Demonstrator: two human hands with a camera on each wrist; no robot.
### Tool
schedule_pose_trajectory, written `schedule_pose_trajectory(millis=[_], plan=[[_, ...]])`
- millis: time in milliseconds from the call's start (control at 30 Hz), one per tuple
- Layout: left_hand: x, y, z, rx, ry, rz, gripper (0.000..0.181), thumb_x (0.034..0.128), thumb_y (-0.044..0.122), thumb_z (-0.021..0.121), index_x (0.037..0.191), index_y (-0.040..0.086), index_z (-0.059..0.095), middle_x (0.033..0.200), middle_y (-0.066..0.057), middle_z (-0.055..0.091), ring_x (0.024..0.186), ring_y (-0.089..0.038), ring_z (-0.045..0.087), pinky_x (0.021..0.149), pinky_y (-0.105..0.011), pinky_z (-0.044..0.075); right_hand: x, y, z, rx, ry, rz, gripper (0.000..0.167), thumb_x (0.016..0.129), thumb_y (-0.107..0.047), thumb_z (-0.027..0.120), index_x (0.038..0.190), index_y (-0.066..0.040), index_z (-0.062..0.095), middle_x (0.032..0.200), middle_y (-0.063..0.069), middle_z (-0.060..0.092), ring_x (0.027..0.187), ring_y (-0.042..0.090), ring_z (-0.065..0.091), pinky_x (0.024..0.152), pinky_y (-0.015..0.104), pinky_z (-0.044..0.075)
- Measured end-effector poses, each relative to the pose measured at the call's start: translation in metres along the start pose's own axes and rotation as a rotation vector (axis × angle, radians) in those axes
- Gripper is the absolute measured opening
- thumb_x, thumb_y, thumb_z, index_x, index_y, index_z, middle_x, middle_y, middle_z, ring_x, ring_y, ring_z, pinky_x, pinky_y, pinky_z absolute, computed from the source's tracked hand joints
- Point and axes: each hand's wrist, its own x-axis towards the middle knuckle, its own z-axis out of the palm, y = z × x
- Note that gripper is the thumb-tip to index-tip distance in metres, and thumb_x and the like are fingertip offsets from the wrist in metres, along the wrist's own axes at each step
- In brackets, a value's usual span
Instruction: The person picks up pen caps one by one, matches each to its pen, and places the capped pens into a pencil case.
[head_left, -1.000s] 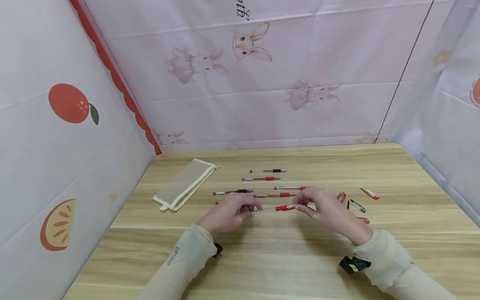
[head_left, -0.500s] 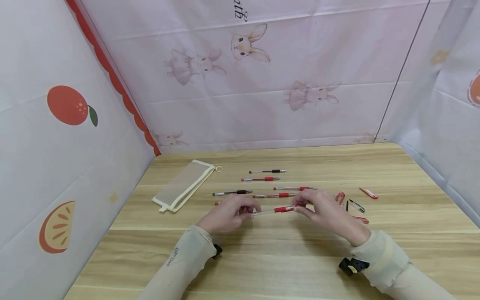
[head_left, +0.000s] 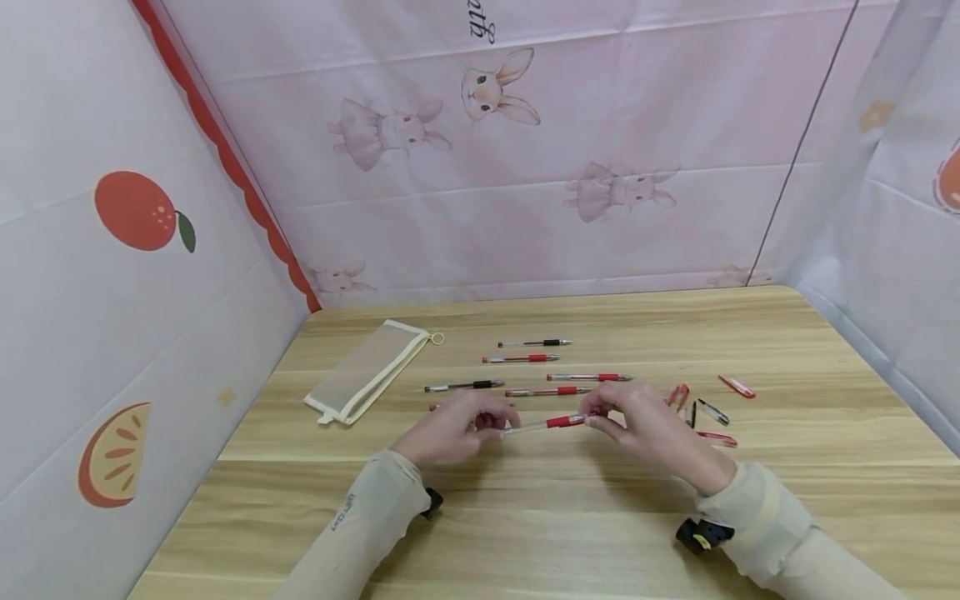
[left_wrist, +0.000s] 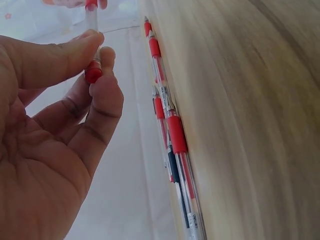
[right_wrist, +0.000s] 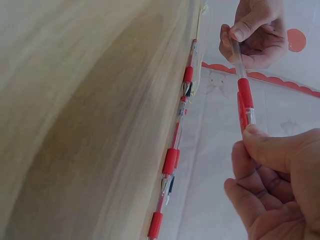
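A clear-barrelled gel pen with a red grip (head_left: 564,422) is held level between both hands, above the table. The left hand (head_left: 456,427) pinches its rear end between thumb and fingers; the red end plug (left_wrist: 93,72) shows in the left wrist view. At the tip end, the right hand (head_left: 651,425) pinches a cap with its thumb and fingers. The cap's red clip (right_wrist: 242,112) lies alongside the grip in the right wrist view. The right fingers partly cover the tip, so how far the cap sits on it is hard to tell.
Behind the hands lie several uncapped pens, among them a red pen (head_left: 547,391) and a black pen (head_left: 465,386). A mesh zip pouch (head_left: 367,375) lies at the left. Loose caps, including a red cap (head_left: 738,386) and a black cap (head_left: 712,412), are scattered at the right.
Both hands and the pen have shifted slightly left and towards the person. More of the loose caps beside the right hand now shows. The grips look the same.
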Motion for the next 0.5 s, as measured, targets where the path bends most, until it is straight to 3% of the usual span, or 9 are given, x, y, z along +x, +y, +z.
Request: schedule_pose_trajectory(millis=[167, 367, 500], plan=[[-0.0009, -0.0033, 0.0021, -0.016, -0.010, -0.018, 0.022, 0.1017, 0.004, 0.070, 0.115, 0.017, 0.081, 0.116, 0.007, 0.076, 0.081, -0.007, 0.056, 0.072, -0.022, 0.050, -0.0002, -0.0003, 0.0005, 0.002, -0.010, -0.014, 0.016, 0.092, -0.003, 0.082, 0.101, -0.015, 0.079, 0.096, -0.003, 0.080, 0.087, 0.007, 0.071, 0.080, 0.037, 0.065], [-0.0014, -0.0054, 0.0033, -0.010, -0.004, -0.031, 0.021, 0.1021, 0.007, 0.071, 0.116, 0.018, 0.082, 0.115, 0.009, 0.077, 0.083, -0.009, 0.058, 0.072, -0.023, 0.051, -0.0002, 0.0003, 0.0013, -0.002, -0.037, 0.023, 0.014, 0.094, -0.006, 0.081, 0.100, -0.018, 0.078, 0.096, -0.007, 0.078, 0.087, 0.004, 0.069, 0.080, 0.037, 0.064], [-0.0019, -0.0065, 0.0043, 0.002, -0.001, -0.032, 0.020, 0.1018, 0.008, 0.072, 0.117, 0.017, 0.082, 0.124, 0.003, 0.078, 0.097, -0.011, 0.065, 0.078, -0.024, 0.051, 0.0001, 0.0006, 0.0026, -0.002, -0.057, 0.059, 0.012, 0.095, -0.008, 0.081, 0.099, -0.019, 0.078, 0.094, -0.011, 0.076, 0.086, 0.001, 0.067, 0.080, 0.036, 0.064]])
